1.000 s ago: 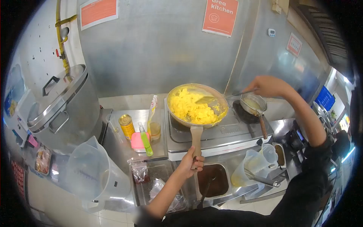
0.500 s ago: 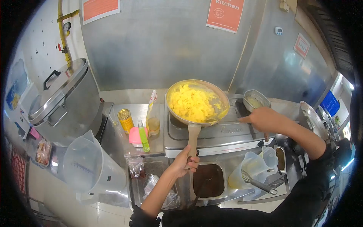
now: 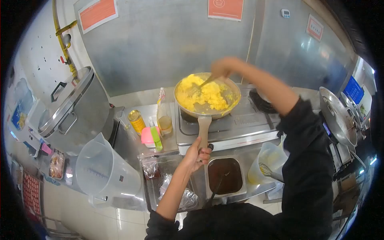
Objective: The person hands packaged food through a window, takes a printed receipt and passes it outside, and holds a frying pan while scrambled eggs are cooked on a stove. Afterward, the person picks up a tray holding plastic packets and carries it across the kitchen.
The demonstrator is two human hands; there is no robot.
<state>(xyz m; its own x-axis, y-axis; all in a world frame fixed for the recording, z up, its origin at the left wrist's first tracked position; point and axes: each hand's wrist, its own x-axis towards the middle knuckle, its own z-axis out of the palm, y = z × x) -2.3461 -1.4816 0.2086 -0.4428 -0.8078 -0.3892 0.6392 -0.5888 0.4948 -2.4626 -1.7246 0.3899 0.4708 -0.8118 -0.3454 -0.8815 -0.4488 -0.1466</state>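
Observation:
The frying pan (image 3: 237, 107) is on the stove and holds soft yellow scrambled eggs (image 3: 206, 95), with bare pan surface showing at the front. My left hand (image 3: 196, 155) is wrapped around the pan's pale handle (image 3: 204, 130). Above the right rim, my right hand (image 3: 227, 67) grips a spatula (image 3: 207, 81) whose end dips into the eggs. Motion blurs this hand and the spatula, so the blade's exact shape is unclear. My right forearm covers part of the right burner (image 3: 262, 105).
A large lidded steel pot (image 3: 88, 120) and a measuring jug (image 3: 108, 172) stand left. A yellow can (image 3: 137, 122) and a pink container (image 3: 150, 137) sit beside the stove (image 3: 228, 140). In front are a brown sauce tray (image 3: 225, 176) and a jug with a whisk (image 3: 269, 171).
My right hand has swung left and up from beside the small saucepan to above the frying pan, bringing the spatula into the eggs. My left hand keeps its hold on the handle.

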